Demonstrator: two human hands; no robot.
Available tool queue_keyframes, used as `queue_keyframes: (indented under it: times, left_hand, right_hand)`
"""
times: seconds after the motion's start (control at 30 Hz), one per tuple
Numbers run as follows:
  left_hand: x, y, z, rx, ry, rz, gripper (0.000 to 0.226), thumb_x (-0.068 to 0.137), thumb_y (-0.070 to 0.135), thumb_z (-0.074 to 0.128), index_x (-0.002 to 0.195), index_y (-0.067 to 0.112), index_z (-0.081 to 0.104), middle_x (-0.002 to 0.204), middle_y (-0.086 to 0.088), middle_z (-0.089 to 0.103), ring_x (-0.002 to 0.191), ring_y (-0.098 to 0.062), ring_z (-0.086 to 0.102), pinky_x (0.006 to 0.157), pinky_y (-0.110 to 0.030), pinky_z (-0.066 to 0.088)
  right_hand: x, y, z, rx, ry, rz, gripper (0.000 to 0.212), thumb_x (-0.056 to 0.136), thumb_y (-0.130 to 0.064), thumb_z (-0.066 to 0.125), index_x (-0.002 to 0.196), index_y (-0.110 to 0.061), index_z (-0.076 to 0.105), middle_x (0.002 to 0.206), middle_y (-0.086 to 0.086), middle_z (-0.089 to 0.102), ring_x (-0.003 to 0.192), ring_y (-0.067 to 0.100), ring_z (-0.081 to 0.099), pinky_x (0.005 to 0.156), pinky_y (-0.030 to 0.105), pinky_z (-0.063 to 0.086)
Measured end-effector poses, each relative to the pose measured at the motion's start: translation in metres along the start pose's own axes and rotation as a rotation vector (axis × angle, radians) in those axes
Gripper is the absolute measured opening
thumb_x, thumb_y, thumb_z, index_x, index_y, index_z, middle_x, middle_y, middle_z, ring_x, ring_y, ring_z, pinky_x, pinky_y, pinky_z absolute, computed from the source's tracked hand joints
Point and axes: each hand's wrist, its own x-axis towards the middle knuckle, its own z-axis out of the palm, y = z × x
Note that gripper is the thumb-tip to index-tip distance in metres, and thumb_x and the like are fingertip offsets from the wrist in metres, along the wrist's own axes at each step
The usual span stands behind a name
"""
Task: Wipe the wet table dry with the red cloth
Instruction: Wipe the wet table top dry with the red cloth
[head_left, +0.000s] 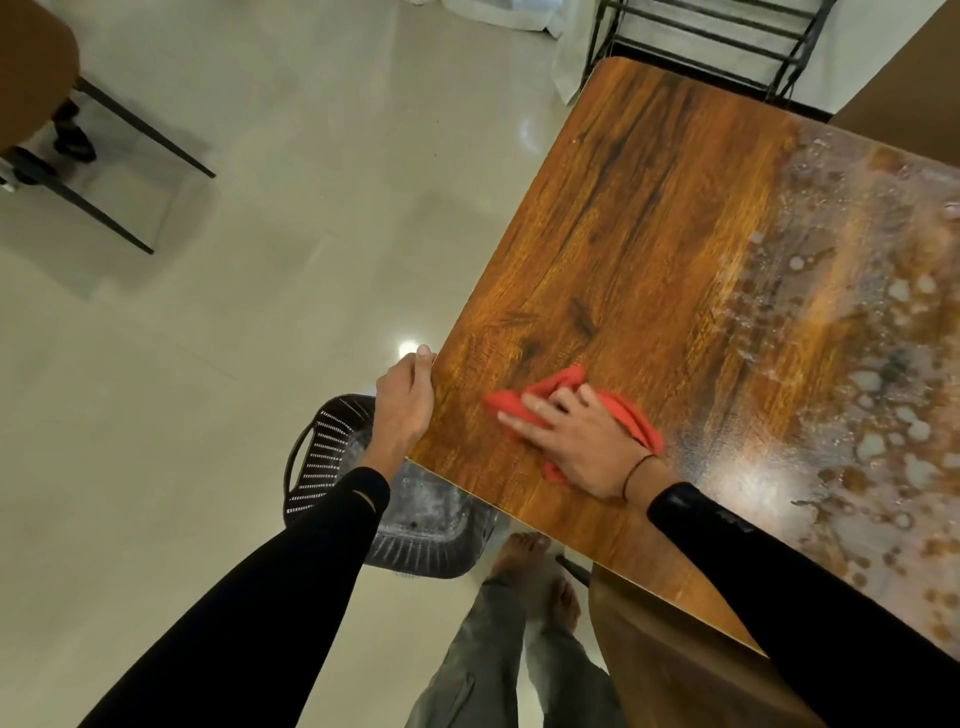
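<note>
The right hand (582, 447) presses flat, fingers spread, on the red cloth (618, 410) near the counter's (649, 234) left front corner. The wet patch (872, 364) lies to the cloth's right, nearer this hand. The left hand (405, 405) grips the counter's edge.

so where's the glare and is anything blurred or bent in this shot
Head view: a bright glare spot sits on the wet table beside the right hand, and a smaller one on the floor tiles; the fingers on the red cloth show slight motion blur; the wide-angle lens bends the table edges and black sleeves.
</note>
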Motion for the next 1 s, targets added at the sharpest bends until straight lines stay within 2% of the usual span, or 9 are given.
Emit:
queue_keyframes:
  times: [0.07, 0.17, 0.23, 0.33, 0.43, 0.6, 0.73, 0.87, 1.0]
  left_hand:
    - [-0.007, 0.001, 0.008, 0.058, 0.062, 0.034, 0.051, 0.116, 0.048, 0.033, 0.099, 0.015, 0.067, 0.089, -0.001, 0.066, 0.083, -0.015, 0.06, 0.08, -0.035, 0.046]
    - [-0.018, 0.005, 0.024, 0.133, 0.126, 0.038, 0.04, 0.114, 0.043, 0.046, 0.134, 0.015, 0.065, 0.126, -0.003, 0.068, 0.116, -0.018, 0.063, 0.102, -0.039, 0.052]
    - [-0.026, 0.011, 0.033, 0.162, 0.145, -0.003, 0.048, 0.111, 0.041, 0.052, 0.15, 0.014, 0.055, 0.143, -0.005, 0.059, 0.13, -0.022, 0.058, 0.113, -0.043, 0.049]
    - [-0.039, 0.021, 0.047, 0.252, 0.213, 0.02, 0.056, 0.107, 0.036, 0.058, 0.155, 0.011, 0.048, 0.149, -0.011, 0.053, 0.136, -0.028, 0.053, 0.116, -0.045, 0.043]
    - [-0.059, 0.033, 0.057, 0.326, 0.304, 0.047, 0.051, 0.103, 0.031, 0.063, 0.147, 0.008, 0.054, 0.145, -0.015, 0.053, 0.134, -0.032, 0.053, 0.116, -0.046, 0.041]
    - [-0.104, 0.05, 0.08, 0.183, 0.448, -0.016, 0.032, 0.1, 0.027, 0.065, 0.129, 0.015, 0.06, 0.127, -0.004, 0.056, 0.124, -0.025, 0.054, 0.113, -0.047, 0.039]
    - [-0.149, 0.043, 0.117, -0.009, 0.478, -0.007, 0.002, 0.108, 0.031, 0.058, 0.109, 0.029, 0.057, 0.099, 0.012, 0.063, 0.092, -0.012, 0.065, 0.091, -0.037, 0.058]
    - [-0.199, 0.032, 0.166, -0.094, 0.558, -0.173, 0.022, 0.111, 0.036, 0.054, 0.095, 0.023, 0.058, 0.077, 0.012, 0.057, 0.073, -0.008, 0.058, 0.069, -0.033, 0.048]
    - [-0.226, 0.034, 0.193, -0.243, 0.602, -0.365, 0.03, 0.112, 0.034, 0.052, 0.093, 0.014, 0.062, 0.081, 0.002, 0.063, 0.082, -0.026, 0.064, 0.077, -0.046, 0.054]
  right_hand:
    - [0.003, 0.01, -0.005, 0.008, -0.006, 0.317, 0.072, 0.1, -0.027, 0.054, 0.167, -0.034, 0.03, 0.157, 0.009, 0.047, 0.107, 0.029, 0.046, 0.09, 0.048, 0.039]
    - [0.013, -0.002, -0.006, 0.079, -0.01, 0.564, 0.069, 0.099, -0.029, 0.061, 0.164, -0.033, 0.039, 0.157, 0.009, 0.05, 0.111, 0.033, 0.049, 0.095, 0.053, 0.039]
    - [0.01, -0.018, -0.005, 0.097, 0.002, 0.528, 0.069, 0.098, -0.03, 0.06, 0.164, -0.032, 0.039, 0.156, 0.008, 0.05, 0.111, 0.032, 0.048, 0.094, 0.05, 0.036]
    - [-0.023, -0.029, 0.0, 0.053, 0.011, 0.116, 0.071, 0.099, -0.033, 0.052, 0.167, -0.029, 0.032, 0.156, 0.007, 0.048, 0.109, 0.029, 0.042, 0.091, 0.048, 0.033]
    - [-0.078, -0.023, 0.001, 0.04, -0.042, -0.204, 0.075, 0.101, -0.042, 0.054, 0.169, -0.029, 0.026, 0.157, 0.005, 0.043, 0.11, 0.029, 0.042, 0.094, 0.05, 0.034]
    - [-0.134, 0.037, 0.002, -0.004, -0.111, -0.363, 0.07, 0.105, -0.045, 0.041, 0.171, -0.036, 0.018, 0.157, 0.004, 0.045, 0.11, 0.027, 0.048, 0.097, 0.05, 0.037]
    - [-0.134, 0.088, -0.002, -0.051, -0.03, 0.083, 0.058, 0.111, -0.041, 0.032, 0.169, -0.039, 0.025, 0.156, 0.011, 0.049, 0.107, 0.031, 0.046, 0.093, 0.05, 0.039]
    - [-0.107, 0.055, -0.009, 0.043, -0.005, 0.515, 0.058, 0.108, -0.034, 0.047, 0.165, -0.035, 0.036, 0.158, 0.011, 0.047, 0.118, 0.039, 0.05, 0.103, 0.058, 0.039]
    - [-0.129, -0.009, 0.0, 0.035, -0.056, 0.246, 0.081, 0.092, -0.037, 0.067, 0.166, -0.033, 0.033, 0.156, 0.009, 0.048, 0.116, 0.034, 0.046, 0.097, 0.051, 0.034]
